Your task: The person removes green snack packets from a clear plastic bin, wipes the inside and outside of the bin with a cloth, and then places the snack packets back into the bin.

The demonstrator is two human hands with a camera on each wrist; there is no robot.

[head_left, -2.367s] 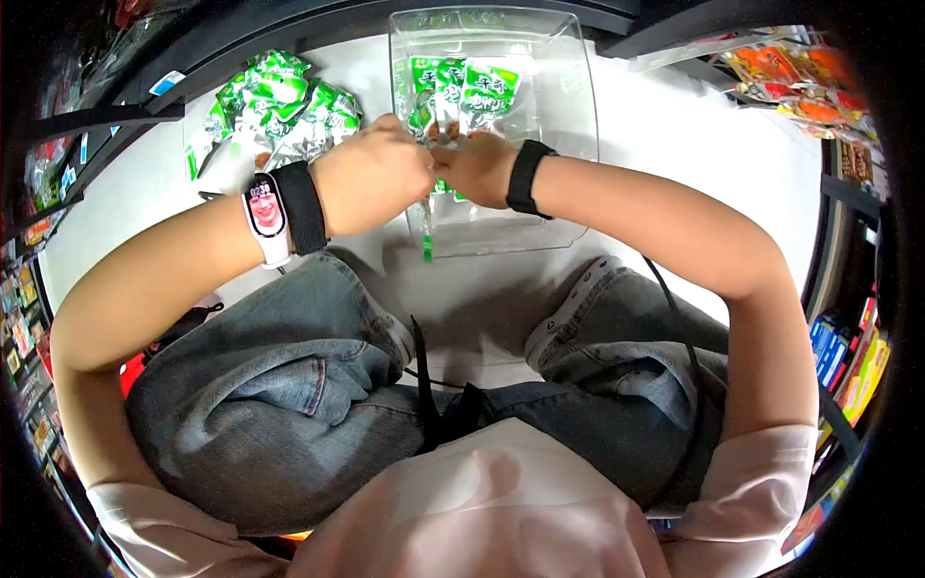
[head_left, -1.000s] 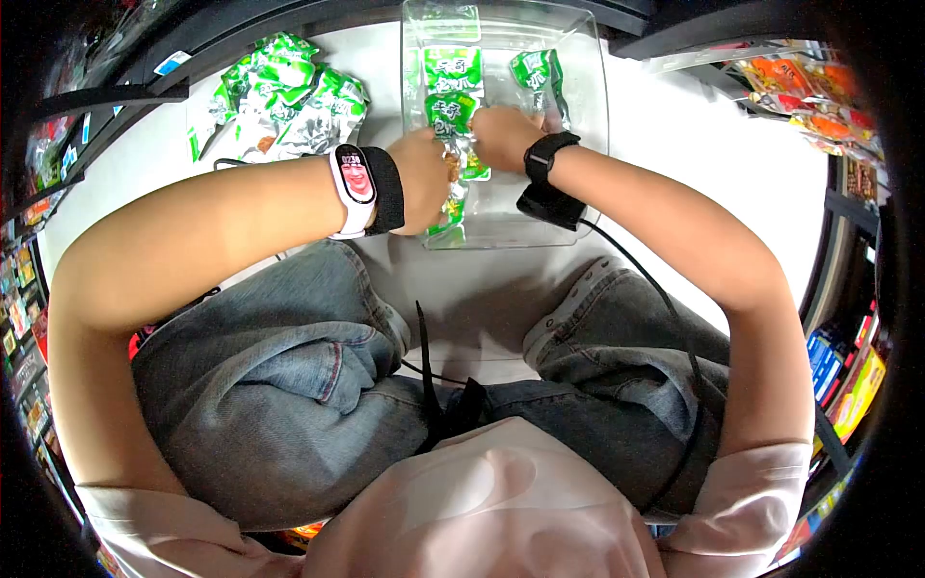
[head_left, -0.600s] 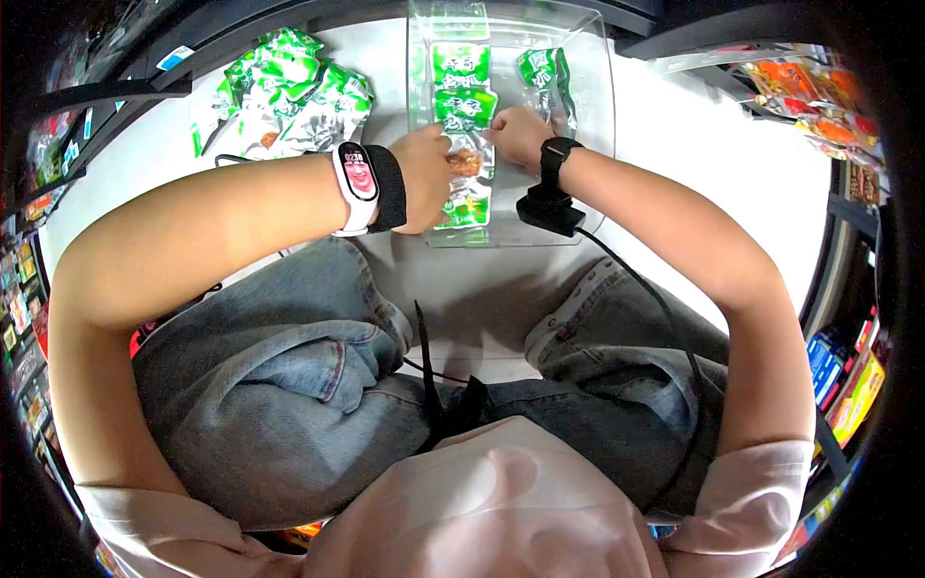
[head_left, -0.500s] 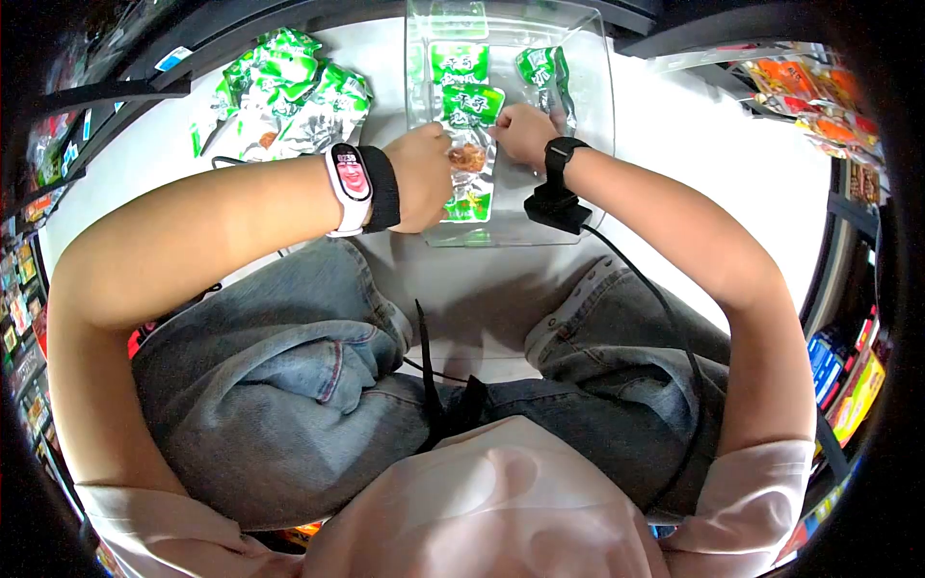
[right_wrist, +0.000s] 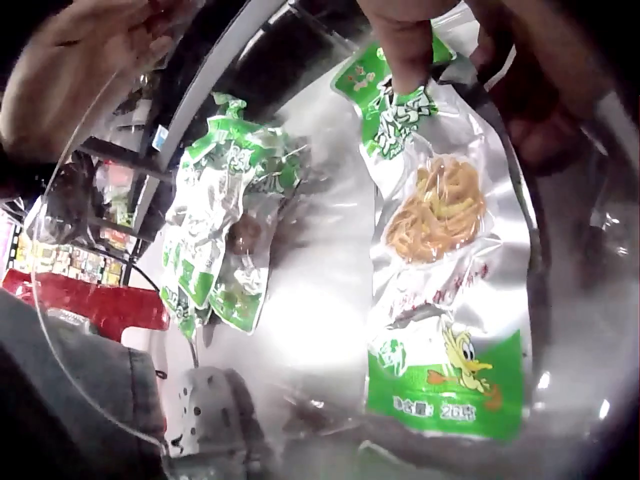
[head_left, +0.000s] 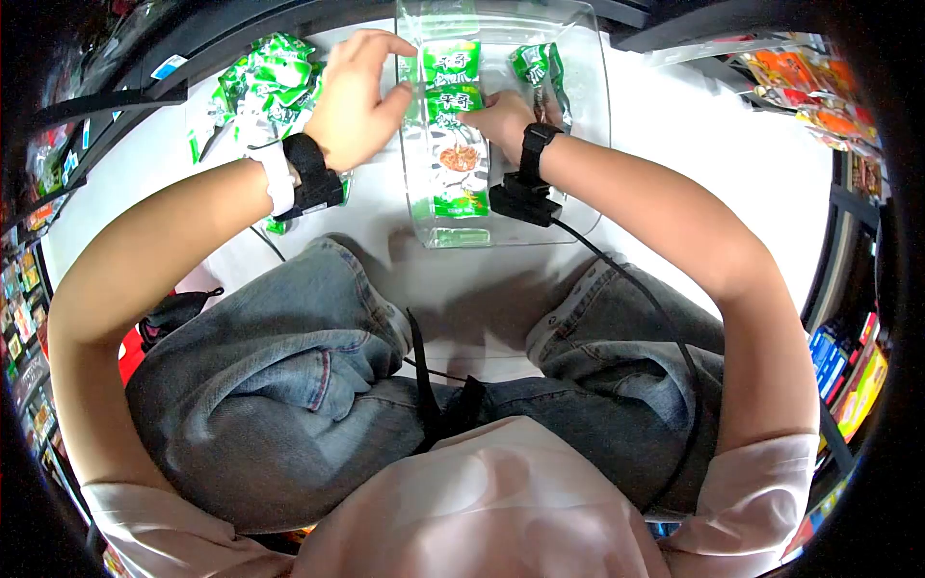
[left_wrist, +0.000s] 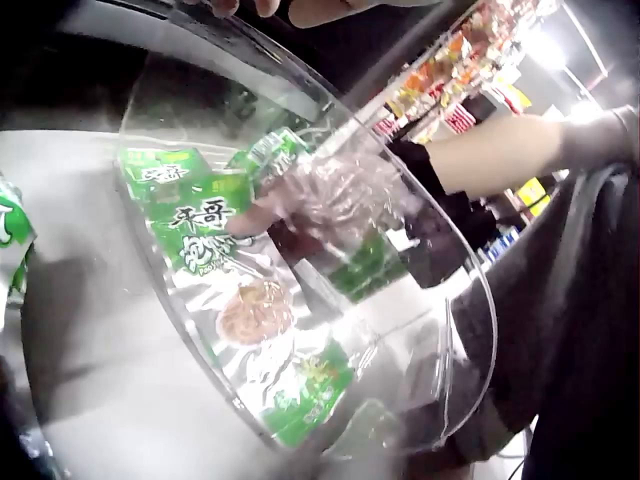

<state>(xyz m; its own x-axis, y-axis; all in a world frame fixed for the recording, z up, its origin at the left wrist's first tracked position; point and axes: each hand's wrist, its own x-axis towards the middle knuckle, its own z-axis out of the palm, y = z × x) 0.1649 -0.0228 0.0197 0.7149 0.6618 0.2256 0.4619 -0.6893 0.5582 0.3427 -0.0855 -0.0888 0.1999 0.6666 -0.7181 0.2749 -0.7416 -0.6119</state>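
Note:
Green-and-silver snack packets lie in a column along the left side of a clear plastic bin (head_left: 605,116). My right hand (head_left: 501,120) pinches the frontmost snack packet (head_left: 458,159) at its upper right edge. In the right wrist view its thumb (right_wrist: 408,60) lies on the printed face, and the other fingers are at the packet's edge, partly hidden. A bent packet (head_left: 538,65) leans beyond that hand. My left hand (head_left: 358,101) is held by the bin's left wall, fingers loosely spread and holding nothing. It partly covers a pile of similar packets (head_left: 270,82) on the white floor.
Dark shelf edges (head_left: 540,12) run behind the bin. Shelves with orange packets (head_left: 795,77) stand on the right, others on the left. A black cable (head_left: 655,299) trails from the right wrist. My denim-covered knees (head_left: 626,328) flank the near side of the bin.
My left hand has let go of the front packet and moved up and left, out of the bin. The right hand stays at that packet's edge. Earlier, both hands were together over the packets.

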